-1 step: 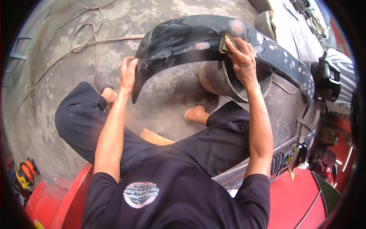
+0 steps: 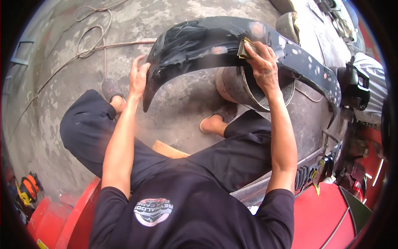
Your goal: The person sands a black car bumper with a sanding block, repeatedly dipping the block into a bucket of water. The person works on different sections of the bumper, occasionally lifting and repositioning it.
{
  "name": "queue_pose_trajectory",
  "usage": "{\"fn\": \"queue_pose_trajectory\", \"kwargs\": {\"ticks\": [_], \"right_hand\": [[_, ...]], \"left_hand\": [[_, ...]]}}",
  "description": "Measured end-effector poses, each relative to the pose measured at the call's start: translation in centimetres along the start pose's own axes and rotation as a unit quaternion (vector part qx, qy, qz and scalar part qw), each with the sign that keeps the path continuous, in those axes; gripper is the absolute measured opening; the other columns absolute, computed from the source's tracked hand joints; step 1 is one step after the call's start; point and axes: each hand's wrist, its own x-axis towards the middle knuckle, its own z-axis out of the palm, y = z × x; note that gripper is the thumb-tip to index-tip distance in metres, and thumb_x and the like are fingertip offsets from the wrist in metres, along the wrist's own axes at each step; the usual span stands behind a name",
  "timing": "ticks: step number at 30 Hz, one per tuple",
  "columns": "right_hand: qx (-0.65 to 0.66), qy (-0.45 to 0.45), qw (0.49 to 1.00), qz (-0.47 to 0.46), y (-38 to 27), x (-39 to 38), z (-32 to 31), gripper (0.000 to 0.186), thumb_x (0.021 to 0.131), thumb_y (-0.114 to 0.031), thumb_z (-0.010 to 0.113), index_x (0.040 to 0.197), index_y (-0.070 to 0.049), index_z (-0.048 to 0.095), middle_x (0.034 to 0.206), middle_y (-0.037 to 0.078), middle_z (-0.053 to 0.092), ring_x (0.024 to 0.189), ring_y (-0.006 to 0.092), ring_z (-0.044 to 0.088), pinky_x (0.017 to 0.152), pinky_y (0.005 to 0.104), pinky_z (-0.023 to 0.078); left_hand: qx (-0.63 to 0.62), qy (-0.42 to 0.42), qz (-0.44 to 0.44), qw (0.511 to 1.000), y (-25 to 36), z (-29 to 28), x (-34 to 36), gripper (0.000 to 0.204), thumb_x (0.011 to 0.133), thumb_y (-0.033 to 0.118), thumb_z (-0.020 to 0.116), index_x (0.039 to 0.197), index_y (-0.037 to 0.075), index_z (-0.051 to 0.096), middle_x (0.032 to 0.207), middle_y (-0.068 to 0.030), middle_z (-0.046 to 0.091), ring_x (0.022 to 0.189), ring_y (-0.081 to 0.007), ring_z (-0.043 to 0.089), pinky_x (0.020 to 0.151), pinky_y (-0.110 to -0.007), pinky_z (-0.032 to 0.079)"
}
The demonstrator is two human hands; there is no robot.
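A black curved car fender (image 2: 195, 37) with dull sanded streaks and pale filler spots arches across the view in front of me. My right hand (image 2: 264, 62) is closed on a folded piece of sandpaper (image 2: 243, 48), pressed against the fender's face right of its middle. At the fender's left end is my left hand (image 2: 138, 79), its fingers apart and raised. The thumb is close to the fender's edge; whether it touches cannot be made out. Under the fender, a metal drum (image 2: 232, 85) lies on its side and appears to hold the panel up.
A hose (image 2: 95, 47) loops over the worn concrete floor (image 2: 54, 83) at the far left. Beyond the fender's right end stands a black plastic object (image 2: 358, 83). A piece of cardboard (image 2: 168, 149) lies between my legs. Red panels (image 2: 323, 211) flank me on both sides.
The fingers of my left hand have lifted and spread off the fender's left end. My right hand and the sandpaper have barely shifted.
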Motion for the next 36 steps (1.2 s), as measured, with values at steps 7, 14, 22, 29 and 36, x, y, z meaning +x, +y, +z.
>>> {"fn": "queue_pose_trajectory", "kwargs": {"ticks": [7,14,22,29,36], "right_hand": [[0.070,0.051,0.996,-0.038,-2.3,0.7,4.2,0.063,0.083,0.002,0.074,0.143,-0.018,0.074,0.134,0.019,0.067,0.126,0.0388,0.063,0.109,0.0489,0.049],[0.014,-0.029,0.996,-0.088,-3.8,2.7,2.3,0.063,0.085,0.000,0.074,0.144,-0.023,0.072,0.139,0.014,0.068,0.128,0.0364,0.064,0.116,0.0557,0.045],[0.089,0.026,0.988,-0.122,-10.8,4.0,8.7,0.058,0.082,-0.005,0.073,0.136,-0.024,0.070,0.129,0.009,0.063,0.122,0.0338,0.063,0.110,0.0587,0.047],[-0.010,-0.010,0.999,0.052,1.0,3.3,-0.3,0.056,0.088,-0.007,0.078,0.141,-0.021,0.074,0.141,0.014,0.065,0.131,0.0383,0.059,0.114,0.0530,0.046],[0.056,-0.036,0.996,-0.064,-12.3,3.9,8.5,0.065,0.083,-0.005,0.075,0.144,-0.026,0.070,0.148,0.013,0.060,0.138,0.0361,0.056,0.124,0.0622,0.037]], "left_hand": [[0.024,-0.026,-0.016,0.999,-0.1,1.8,-0.3,0.064,0.111,0.051,0.065,0.143,-0.004,0.069,0.136,-0.0204,0.076,0.132,-0.0277,0.068,0.115,-0.036,0.048],[0.028,-0.055,-0.047,0.997,1.4,0.4,-1.2,0.062,0.112,0.049,0.064,0.138,-0.006,0.072,0.130,-0.0191,0.079,0.124,-0.0252,0.070,0.111,-0.035,0.049],[0.040,-0.065,-0.048,0.996,1.3,1.0,-1.4,0.061,0.116,0.047,0.056,0.141,-0.007,0.069,0.132,-0.0161,0.076,0.125,-0.0207,0.065,0.111,-0.036,0.048],[0.017,-0.054,-0.055,0.997,2.1,1.4,-1.4,0.055,0.115,0.043,0.058,0.132,-0.006,0.072,0.118,-0.0122,0.077,0.109,-0.0191,0.067,0.099,-0.034,0.051],[0.032,-0.090,-0.051,0.994,2.6,1.8,2.1,0.069,0.110,0.062,0.059,0.098,-0.004,0.072,0.088,-0.0025,0.065,0.086,-0.0146,0.054,0.081,-0.035,0.047]]}}
